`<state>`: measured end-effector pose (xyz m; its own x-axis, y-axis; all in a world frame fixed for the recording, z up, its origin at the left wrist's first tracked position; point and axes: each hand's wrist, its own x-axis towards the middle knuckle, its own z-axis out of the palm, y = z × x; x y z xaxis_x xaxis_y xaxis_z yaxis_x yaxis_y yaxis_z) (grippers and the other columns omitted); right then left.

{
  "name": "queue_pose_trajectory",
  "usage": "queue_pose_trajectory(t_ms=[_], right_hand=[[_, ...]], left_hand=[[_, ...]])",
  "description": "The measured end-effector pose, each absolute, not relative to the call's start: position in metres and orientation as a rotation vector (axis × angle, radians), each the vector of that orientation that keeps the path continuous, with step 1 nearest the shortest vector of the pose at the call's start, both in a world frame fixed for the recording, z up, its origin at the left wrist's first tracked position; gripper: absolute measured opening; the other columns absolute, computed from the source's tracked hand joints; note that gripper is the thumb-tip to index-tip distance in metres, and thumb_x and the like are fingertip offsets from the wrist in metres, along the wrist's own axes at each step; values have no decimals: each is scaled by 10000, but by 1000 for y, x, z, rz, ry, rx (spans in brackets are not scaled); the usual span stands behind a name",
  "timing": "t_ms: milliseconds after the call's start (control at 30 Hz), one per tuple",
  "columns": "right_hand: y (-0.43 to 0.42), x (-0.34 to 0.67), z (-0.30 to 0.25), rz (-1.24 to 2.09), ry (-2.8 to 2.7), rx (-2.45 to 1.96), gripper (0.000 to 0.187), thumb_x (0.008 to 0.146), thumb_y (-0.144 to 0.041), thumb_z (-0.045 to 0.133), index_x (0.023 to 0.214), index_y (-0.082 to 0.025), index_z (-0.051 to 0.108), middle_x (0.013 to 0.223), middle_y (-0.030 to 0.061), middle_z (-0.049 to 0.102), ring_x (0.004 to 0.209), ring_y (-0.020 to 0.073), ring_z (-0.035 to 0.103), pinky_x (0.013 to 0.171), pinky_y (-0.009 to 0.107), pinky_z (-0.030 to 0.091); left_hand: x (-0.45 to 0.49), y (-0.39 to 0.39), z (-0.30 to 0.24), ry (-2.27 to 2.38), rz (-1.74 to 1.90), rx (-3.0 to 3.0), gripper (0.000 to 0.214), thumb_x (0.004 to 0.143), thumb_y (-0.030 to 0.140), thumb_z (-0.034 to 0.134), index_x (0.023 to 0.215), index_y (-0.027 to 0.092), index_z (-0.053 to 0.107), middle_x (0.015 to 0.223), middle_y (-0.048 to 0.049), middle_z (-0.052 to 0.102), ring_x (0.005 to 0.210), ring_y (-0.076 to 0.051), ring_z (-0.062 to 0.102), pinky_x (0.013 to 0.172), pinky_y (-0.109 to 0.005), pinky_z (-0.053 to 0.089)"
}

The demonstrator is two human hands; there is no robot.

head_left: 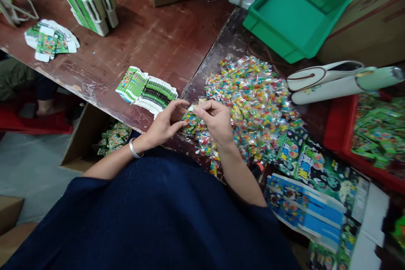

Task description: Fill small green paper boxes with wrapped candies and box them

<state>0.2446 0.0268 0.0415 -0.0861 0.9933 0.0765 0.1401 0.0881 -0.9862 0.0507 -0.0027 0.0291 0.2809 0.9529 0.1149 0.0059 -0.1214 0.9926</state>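
Observation:
Both of my hands meet over the table edge around a small green printed candy box (191, 121). My left hand (166, 123), with a silver bangle at the wrist, grips the box from its left side between thumb and fingers. On the box's upper right, my right hand (216, 121) has thumb and forefinger pinched together at its end. Just beyond my left hand lies a fanned row of flat green and white cartons (148, 88). A wide heap of clear-wrapped colourful candies (253, 101) spreads beside and beyond my right hand.
A green tray (297, 12) stands at the back right, near a white pouch (329, 82). A red crate (343, 130) of green packets is at right, printed sheets (310, 202) below it. Carton stacks (90, 4) stand back left. An open cardboard box (77, 135) sits below the table.

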Motion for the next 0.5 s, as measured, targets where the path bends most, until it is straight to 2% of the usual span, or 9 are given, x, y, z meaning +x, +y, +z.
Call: queue_pose_trajectory(t_ms=[67, 167, 300, 367, 433, 500], right_hand=[[22, 240, 46, 1020, -1458, -1210, 231, 893, -365, 775, 718, -250, 677, 784, 1, 730, 764, 178, 681, 767, 381, 583], [13, 234, 51, 884, -1543, -1185, 245, 986, -372, 665, 774, -262, 719, 913, 25, 788, 889, 201, 724, 865, 421, 600], [7, 239, 50, 976, -1674, -1109, 226, 1025, -415, 616, 1022, -291, 806, 1163, 47, 802, 1124, 232, 733, 972, 455, 619], [6, 249, 48, 1088, -1666, -1101, 294, 1002, -456, 657, 1237, -319, 767, 1314, 62, 758, 1196, 246, 718, 923, 429, 649], [7, 262, 45, 1140, -1556, -1153, 428, 978, -479, 691, 1377, -325, 691, 1342, 83, 740, 1147, 245, 736, 825, 388, 668], [9, 274, 40, 1116, -1451, -1236, 391, 968, -474, 707, 1317, -297, 721, 1222, 85, 776, 1020, 229, 758, 764, 363, 664]], left_hand=[[51, -3, 30, 944, 1076, 1406, 483, 915, 263, 744, 1369, 240, 581, 1117, -78, 687, 1029, -212, 690, 826, -320, 624], [52, -3, 29, 940, 1091, 1378, 375, 922, 262, 736, 1285, 230, 651, 1166, -85, 707, 1040, -205, 691, 799, -293, 625], [34, -3, 37, 999, 1034, 1404, 325, 923, 283, 726, 1236, 213, 675, 1197, -91, 721, 987, -192, 705, 778, -283, 617], [5, -6, 49, 1037, 850, 1502, 325, 950, 283, 680, 1267, 212, 673, 1199, -90, 736, 939, -183, 719, 779, -289, 607], [-35, -11, 64, 1082, 558, 1653, 326, 973, 271, 629, 1290, 219, 683, 1168, -80, 765, 924, -189, 735, 811, -305, 593], [-78, -15, 76, 1145, 300, 1767, 329, 966, 295, 626, 1278, 235, 711, 1148, -68, 791, 957, -212, 748, 855, -322, 578]])
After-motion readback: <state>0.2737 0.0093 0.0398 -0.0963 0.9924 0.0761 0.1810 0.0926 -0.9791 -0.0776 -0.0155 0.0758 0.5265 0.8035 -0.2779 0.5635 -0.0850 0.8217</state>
